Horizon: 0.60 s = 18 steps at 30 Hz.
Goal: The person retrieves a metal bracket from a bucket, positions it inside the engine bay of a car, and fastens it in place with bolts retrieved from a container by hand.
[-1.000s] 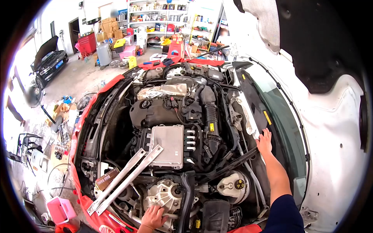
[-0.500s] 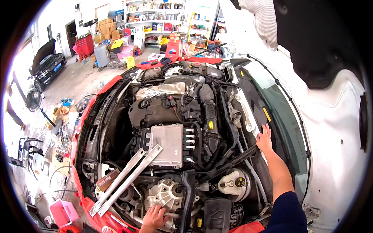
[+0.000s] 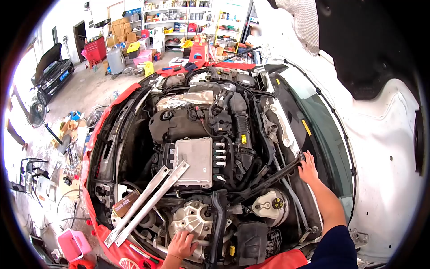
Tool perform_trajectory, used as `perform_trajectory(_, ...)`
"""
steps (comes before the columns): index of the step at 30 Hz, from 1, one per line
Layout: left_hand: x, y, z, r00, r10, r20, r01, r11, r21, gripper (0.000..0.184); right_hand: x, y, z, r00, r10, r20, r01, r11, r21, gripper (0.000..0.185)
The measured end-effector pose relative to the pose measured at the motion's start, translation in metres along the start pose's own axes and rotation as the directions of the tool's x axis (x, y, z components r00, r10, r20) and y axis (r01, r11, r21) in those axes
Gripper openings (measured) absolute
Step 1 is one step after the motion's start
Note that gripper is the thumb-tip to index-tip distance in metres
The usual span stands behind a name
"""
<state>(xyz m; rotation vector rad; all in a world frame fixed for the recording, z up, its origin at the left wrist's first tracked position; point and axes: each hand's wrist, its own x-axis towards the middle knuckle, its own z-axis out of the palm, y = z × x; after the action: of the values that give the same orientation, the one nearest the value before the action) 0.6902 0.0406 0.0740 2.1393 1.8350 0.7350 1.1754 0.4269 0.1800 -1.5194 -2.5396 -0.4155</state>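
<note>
My right hand (image 3: pixel 308 168) is at the windshield-side end of a long black bar (image 3: pixel 273 177), its thumb and fingers around that end. The bar slants across the engine bay. My left hand (image 3: pixel 181 244) lies with its fingers apart on the lower edge of a silver cast-metal strut mount (image 3: pixel 192 218), beside a metal pipe. Two flat silver metal braces (image 3: pixel 152 197) rest diagonally near it, their upper ends over a grey metal control unit (image 3: pixel 195 162). Under the braces sits a brown box (image 3: pixel 125 204). The brake fluid reservoir (image 3: pixel 268 205) is below the bar.
Red protective covers (image 3: pixel 104 134) line the car's edges. The raised white hood (image 3: pixel 376 179) stands at the right. A black engine cover (image 3: pixel 177 126) is in the middle. On the floor at left are a pink basket (image 3: pixel 74 244) and scattered parts. A person is near the back shelves.
My right hand has moved slightly down, and the bar's end beside it has risen. My left hand stays on the strut mount. The view has shifted a little.
</note>
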Motion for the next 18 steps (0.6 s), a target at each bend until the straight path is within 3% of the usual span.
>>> perform_trajectory(2,-0.002,0.000,0.003,1.000,0.001,0.009,-0.001,1.000,0.009,0.038,-0.005,0.000,0.002,1.000,0.008,-0.019,-0.008,1.000,-0.014,0.025)
perform_trajectory(4,-0.001,-0.001,0.004,1.000,-0.002,-0.019,0.002,1.000,0.001,0.038,-0.002,-0.005,0.004,0.991,0.136,0.001,-0.136,0.987,-0.085,0.021)
perform_trajectory(11,0.000,0.000,0.000,1.000,0.001,-0.024,-0.001,1.000,0.002,0.038,-0.003,-0.001,0.019,0.980,0.197,0.002,-0.194,0.967,-0.163,0.024)
perform_trajectory(15,0.000,0.001,0.000,1.000,-0.005,-0.022,0.005,1.000,0.004,0.037,-0.007,-0.014,0.000,0.986,0.164,-0.040,-0.167,0.979,-0.114,0.023)
perform_trajectory(18,0.001,0.003,-0.002,0.999,0.003,-0.039,-0.003,1.000,-0.007,0.038,-0.010,-0.002,0.008,0.996,0.088,0.005,-0.086,0.979,-0.187,0.023)
